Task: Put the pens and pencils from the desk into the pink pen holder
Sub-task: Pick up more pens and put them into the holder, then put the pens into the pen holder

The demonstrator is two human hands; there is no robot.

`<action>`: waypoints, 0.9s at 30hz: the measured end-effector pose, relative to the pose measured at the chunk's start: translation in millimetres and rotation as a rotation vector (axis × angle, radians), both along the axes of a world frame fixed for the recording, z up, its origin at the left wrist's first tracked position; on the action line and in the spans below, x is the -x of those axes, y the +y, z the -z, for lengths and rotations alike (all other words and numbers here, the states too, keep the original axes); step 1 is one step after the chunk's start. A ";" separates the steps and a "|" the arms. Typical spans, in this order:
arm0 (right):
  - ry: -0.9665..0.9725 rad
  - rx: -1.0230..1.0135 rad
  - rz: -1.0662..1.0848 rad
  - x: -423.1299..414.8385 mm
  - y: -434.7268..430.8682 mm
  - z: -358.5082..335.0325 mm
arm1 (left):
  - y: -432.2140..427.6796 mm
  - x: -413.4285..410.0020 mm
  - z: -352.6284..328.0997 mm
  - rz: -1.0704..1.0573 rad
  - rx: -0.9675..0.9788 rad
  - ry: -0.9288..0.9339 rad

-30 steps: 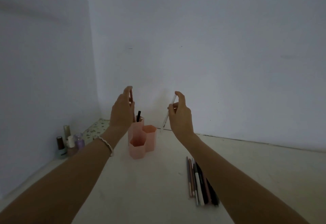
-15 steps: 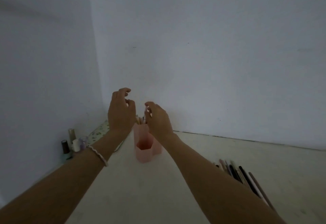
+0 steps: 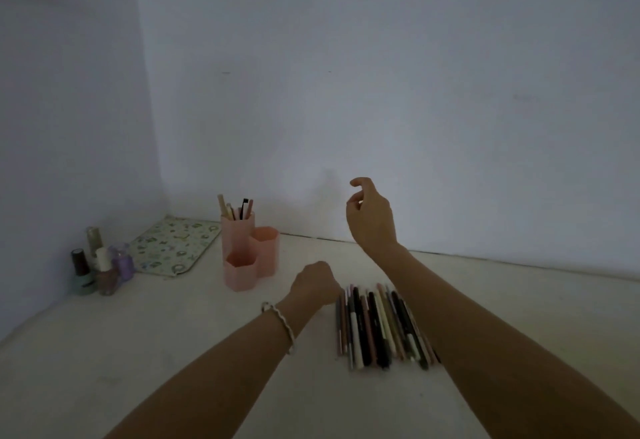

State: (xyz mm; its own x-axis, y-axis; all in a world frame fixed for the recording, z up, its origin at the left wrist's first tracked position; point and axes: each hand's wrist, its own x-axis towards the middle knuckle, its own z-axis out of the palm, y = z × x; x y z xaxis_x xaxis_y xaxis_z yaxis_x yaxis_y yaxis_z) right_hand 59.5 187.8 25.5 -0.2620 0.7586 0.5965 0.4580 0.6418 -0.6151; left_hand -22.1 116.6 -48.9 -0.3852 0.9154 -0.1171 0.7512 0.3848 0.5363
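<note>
Toward the back left of the surface [image 3: 173,352], near the wall corner, stands your pink pen holder [image 3: 247,255], three joined cups of different heights. Its tallest, rearmost cup holds a few pens and pencils [image 3: 237,209] standing upright; the two lower cups look empty from this angle. Right of the holder and nearer to you, a row of pens and pencils [image 3: 377,326] lies side by side on the surface, pointing roughly away from you.

Your left hand [image 3: 313,283] is low, just left of the far ends of that row, knuckles up and fingers curled under; whether its grip is closed on one of the pens you cannot tell from this view. A pale bracelet [image 3: 282,326] circles that wrist. Your right hand [image 3: 370,217] hangs in the air above the far end of the row, fingers loosely curled and spread, its grip holding nothing.

Left of the holder, a flat patterned pouch [image 3: 173,244] lies against the wall, and a cluster of small nail polish bottles [image 3: 100,265] stands in the corner beside it.
</note>
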 end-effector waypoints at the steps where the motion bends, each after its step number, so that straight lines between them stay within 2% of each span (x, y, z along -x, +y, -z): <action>1: -0.012 0.013 0.005 -8.3 0.8 1.0 | 0.9 -6.2 7.0 0.004 0.002 0.010; 6: -0.049 0.051 0.005 -32.8 2.2 7.1 | 3.0 -15.2 20.1 -0.027 -0.020 0.090; 11: -0.102 0.085 0.006 -36.8 1.9 22.5 | -0.2 -20.7 16.9 -0.004 0.017 0.257; 15: -0.293 0.245 -0.021 -27.7 -2.7 36.9 | -4.7 -1.4 5.2 -0.036 0.006 0.349; 17: -0.466 0.292 -0.026 -21.5 -4.7 45.8 | -5.5 16.9 -9.5 -0.042 -0.070 0.316; 20: -0.680 0.327 0.012 -14.2 -9.1 60.4 | -5.0 38.3 -33.8 -0.044 -0.221 0.170; 24: -0.800 0.305 0.058 -7.9 -14.1 78.6 | -4.4 47.7 -44.4 -0.086 -0.395 0.094; 27: -0.810 0.306 0.063 -3.3 -16.6 87.0 | -8.2 48.3 -43.5 -0.094 -0.504 0.081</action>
State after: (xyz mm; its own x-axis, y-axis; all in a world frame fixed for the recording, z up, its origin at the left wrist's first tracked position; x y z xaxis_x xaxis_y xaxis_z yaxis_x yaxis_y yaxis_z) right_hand 62.8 171.2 -61.5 -0.4701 0.8825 0.0118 0.8585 0.4603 -0.2263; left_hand -70.4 108.4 -5.4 -0.4577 0.8117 0.3628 0.7728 0.1613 0.6138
